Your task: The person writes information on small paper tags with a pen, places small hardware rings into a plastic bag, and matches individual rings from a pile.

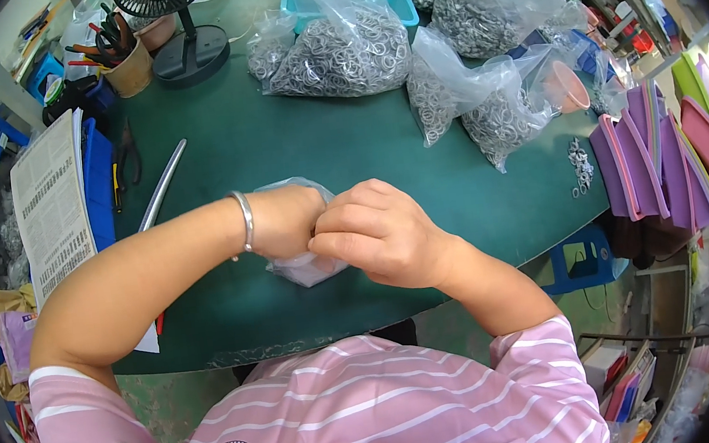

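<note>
A clear plastic bag (308,273) lies on the green table in front of me, mostly covered by my hands. My left hand (289,219), with a silver bangle (245,221) at the wrist, is bent down over the bag, and its fingertips are out of sight. Against it, my right hand (382,235) has its thumb and fingers curled together at the bag's right side. Whatever is between those fingers is hidden. A tapered metal ring mandrel (167,177) rests to the left, partly behind my left forearm.
Clear bags of metal rings (348,55) stand at the back. A small pile of rings (580,166) lies near purple bins (639,156) on the right. At left are a black fan (191,53), a tool cup (129,70), pliers (129,156) and a blue tray (100,185) holding printed paper (54,203).
</note>
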Demonstrator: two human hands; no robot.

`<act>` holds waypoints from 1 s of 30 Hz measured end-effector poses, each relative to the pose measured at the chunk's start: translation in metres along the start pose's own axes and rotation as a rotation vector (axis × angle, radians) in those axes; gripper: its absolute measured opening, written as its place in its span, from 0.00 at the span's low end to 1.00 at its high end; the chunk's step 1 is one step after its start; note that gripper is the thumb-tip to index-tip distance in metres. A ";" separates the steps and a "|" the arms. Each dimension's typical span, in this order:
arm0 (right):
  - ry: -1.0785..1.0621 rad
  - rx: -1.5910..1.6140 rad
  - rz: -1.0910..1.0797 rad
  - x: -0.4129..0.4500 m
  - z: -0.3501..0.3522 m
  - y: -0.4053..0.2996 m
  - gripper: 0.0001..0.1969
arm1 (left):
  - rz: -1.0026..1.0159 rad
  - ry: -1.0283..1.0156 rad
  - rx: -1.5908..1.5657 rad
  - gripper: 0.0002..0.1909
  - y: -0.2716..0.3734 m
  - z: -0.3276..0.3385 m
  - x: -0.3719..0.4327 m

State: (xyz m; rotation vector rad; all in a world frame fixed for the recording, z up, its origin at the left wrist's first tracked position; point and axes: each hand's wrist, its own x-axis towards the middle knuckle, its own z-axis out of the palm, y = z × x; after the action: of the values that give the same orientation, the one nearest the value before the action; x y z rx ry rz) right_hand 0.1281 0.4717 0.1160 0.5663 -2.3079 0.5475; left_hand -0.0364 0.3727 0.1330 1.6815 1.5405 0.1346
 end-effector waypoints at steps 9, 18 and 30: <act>0.018 -0.012 0.194 0.004 0.002 0.008 0.13 | -0.138 0.230 0.151 0.06 0.001 -0.001 -0.003; 0.128 0.029 0.391 -0.011 0.005 0.008 0.11 | 0.084 0.331 -0.087 0.21 -0.019 -0.016 -0.042; -0.282 -0.115 0.080 0.006 -0.031 -0.002 0.09 | 0.680 0.843 0.681 0.06 -0.021 0.015 -0.068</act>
State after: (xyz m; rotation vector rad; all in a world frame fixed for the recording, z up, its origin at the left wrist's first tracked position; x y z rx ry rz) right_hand 0.1411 0.4852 0.1414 0.5254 -2.6193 0.3884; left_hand -0.0600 0.3046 0.1401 2.9073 1.5883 0.8392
